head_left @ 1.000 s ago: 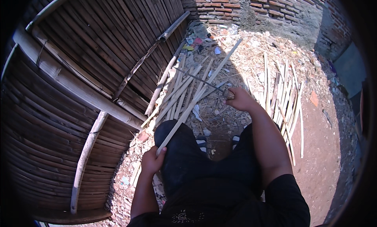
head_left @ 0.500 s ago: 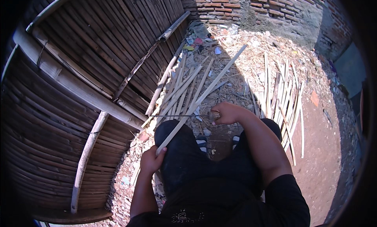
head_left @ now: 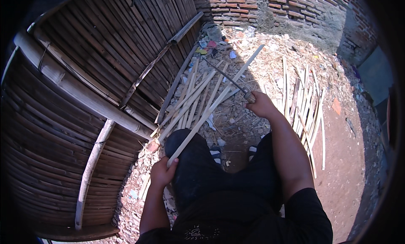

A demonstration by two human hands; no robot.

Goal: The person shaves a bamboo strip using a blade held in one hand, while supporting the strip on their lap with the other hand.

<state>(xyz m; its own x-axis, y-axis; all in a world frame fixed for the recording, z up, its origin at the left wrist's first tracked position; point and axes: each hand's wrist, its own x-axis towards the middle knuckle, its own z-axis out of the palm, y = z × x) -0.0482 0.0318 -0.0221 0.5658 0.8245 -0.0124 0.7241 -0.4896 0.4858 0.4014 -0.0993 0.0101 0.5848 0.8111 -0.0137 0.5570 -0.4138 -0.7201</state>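
Firstly, the ground [head_left: 341,159] carries everything: litter and chips toward its far edge, below the brick wall [head_left: 236,7], bare brown soil on its right side. A dark slatted panel [head_left: 114,50] borders its left edge. Near that edge lies the left bundle of pale strips [head_left: 194,96]; the right bundle [head_left: 311,113] lies toward the ground's right side, well apart.

Your long pale strip [head_left: 215,107] slants from your left hand [head_left: 162,172] across your left knee [head_left: 181,138], its other end toward the ground's far edge. Judged handling: light, stiff but springy, dry, apt to splinter along the grain. Best held at the near end, knee as support, skin off its sharp edges.

Your blade [head_left: 223,74], thin and dark, crosses the strip in view; touching or apart, cannot tell. Likely rigid, moderate weight; hold only by the handle [head_left: 250,97], in your right hand [head_left: 262,106].

Fingers: left ones curled around the strip's near end, thumb along its side; right ones wrapped about the handle, no gap visible, tips partly hidden
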